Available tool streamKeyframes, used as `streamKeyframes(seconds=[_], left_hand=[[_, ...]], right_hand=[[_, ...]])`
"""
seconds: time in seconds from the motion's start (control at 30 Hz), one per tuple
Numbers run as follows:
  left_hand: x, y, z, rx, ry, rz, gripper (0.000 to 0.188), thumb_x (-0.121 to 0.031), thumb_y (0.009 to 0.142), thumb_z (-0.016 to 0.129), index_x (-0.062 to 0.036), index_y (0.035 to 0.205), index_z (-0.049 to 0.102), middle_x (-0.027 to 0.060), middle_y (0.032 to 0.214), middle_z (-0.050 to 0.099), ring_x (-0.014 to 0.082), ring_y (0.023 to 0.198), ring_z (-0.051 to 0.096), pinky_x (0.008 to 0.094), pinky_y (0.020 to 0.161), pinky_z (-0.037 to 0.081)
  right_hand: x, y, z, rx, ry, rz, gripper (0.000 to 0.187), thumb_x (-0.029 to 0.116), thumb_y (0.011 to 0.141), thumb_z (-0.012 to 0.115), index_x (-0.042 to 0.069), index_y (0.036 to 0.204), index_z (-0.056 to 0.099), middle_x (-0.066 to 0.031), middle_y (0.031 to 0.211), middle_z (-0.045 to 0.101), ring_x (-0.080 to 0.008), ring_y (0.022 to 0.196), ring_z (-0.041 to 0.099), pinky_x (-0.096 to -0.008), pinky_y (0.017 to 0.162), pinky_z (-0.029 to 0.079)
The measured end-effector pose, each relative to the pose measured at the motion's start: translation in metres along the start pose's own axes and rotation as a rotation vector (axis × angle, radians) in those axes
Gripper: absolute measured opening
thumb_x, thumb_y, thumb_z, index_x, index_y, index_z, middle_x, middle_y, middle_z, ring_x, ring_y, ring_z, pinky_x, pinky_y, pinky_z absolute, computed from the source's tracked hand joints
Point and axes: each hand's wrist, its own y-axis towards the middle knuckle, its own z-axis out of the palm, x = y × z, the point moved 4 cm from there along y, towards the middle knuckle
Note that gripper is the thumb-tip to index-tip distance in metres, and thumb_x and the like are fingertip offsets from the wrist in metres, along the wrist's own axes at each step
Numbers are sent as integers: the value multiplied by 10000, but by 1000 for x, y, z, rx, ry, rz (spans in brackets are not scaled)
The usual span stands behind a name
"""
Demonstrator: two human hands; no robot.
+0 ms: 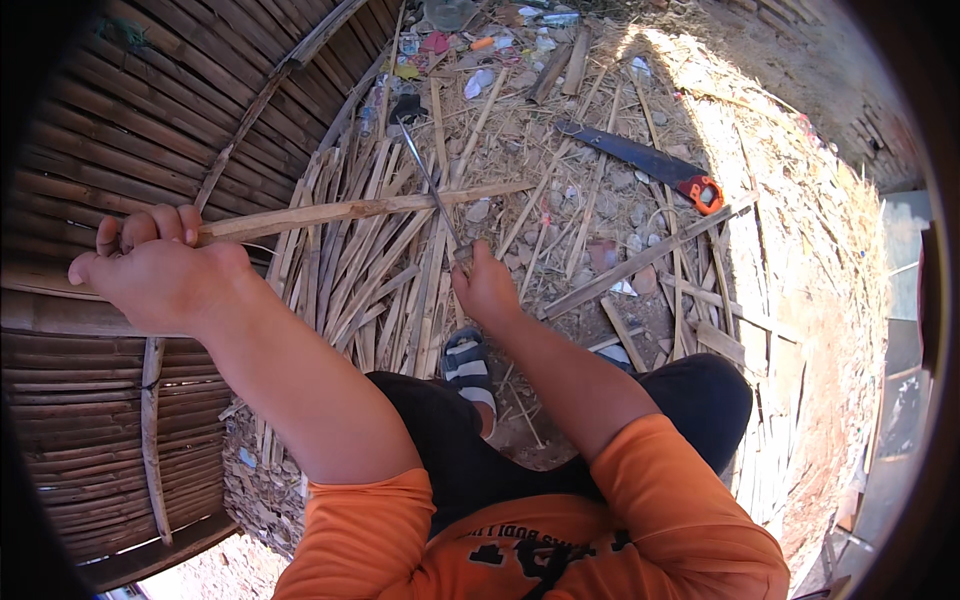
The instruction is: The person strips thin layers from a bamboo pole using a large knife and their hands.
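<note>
My left hand is closed round one end of a long pale wooden strip, which points to the right and narrows toward its far end. In my right hand is the short handle of a long-bladed knife. Its narrow blade runs up and to the left, crossing the strip; whether they touch I cannot tell. A dark piece shows at the blade's far end, its shape unclear. Beneath both hands lies a heap of split wooden strips.
A hand saw with an orange handle lies on the littered ground at the right. A slatted bamboo wall rises close on my left. Loose planks lie at the right, and plastic scraps at the far side. My sandalled foot is below my hands.
</note>
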Motion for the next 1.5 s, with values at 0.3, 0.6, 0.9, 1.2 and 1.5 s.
streamKeyframes(seconds=[0.3,0.6,0.9,1.2,1.5], left_hand=[[35,53,-26,-44,55,14,321,-352,1103,318,-78,998,448,3,671,260,135,534,234,290,472,234],[41,66,-35,-37,66,0,292,-329,1091,322,-78,996,435,4,669,259,137,528,222,293,462,236],[42,74,-38,145,3,2,395,-440,1115,304,-82,1018,440,-8,639,230,125,506,199,276,454,230],[35,72,-28,832,-520,-191,434,-576,1019,551,-152,923,550,-79,545,255,79,472,179,253,486,179],[-28,28,-22,1434,-843,-262,331,-540,898,765,-232,937,651,-136,494,319,33,418,214,237,479,189]], right_hand=[[-4,8,47,-83,109,-169,457,212,924,668,7,1291,488,-289,1052,679,-494,900,673,-557,783,535],[-30,-6,61,-71,97,-54,485,222,924,678,4,1311,483,-299,1006,683,-500,904,673,-558,786,533],[-32,22,36,-55,263,82,449,223,885,711,-9,1232,545,-261,848,703,-454,834,710,-501,765,552],[-66,39,4,17,212,130,444,197,825,696,14,1218,596,-264,918,715,-466,904,698,-505,816,546],[58,3,-94,197,-59,-109,441,191,833,704,18,1220,582,-295,926,700,-476,904,683,-521,823,546]])
